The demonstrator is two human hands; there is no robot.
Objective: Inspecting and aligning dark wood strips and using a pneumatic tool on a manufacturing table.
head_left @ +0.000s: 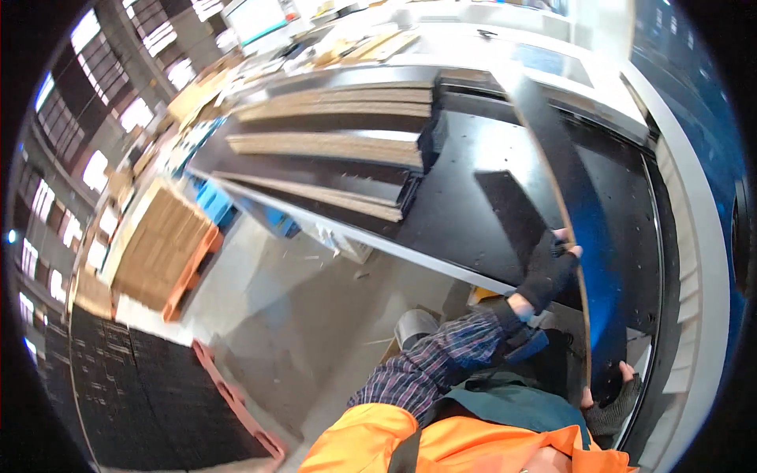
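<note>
A long dark board [587, 209] with a pale raw edge is tilted up over the black tabletop [473, 229] at the right. My left hand [552, 264], in a dark fingerless glove, grips the pale edge partway along the board. At the near end, my right hand [617, 402] is closed on the board's corner, also gloved with bare fingertips. To the left of the board, several stacked dark boards [331, 146] with pale particle-board edges lie on the same table.
A pale wall-like frame [690, 236] borders the table at the right. On the floor at left stand a pallet of brown boards [158, 244] and a large dark stack [134, 394] on a reddish pallet [236, 402]. Wood offcuts [371, 47] lie at the far side.
</note>
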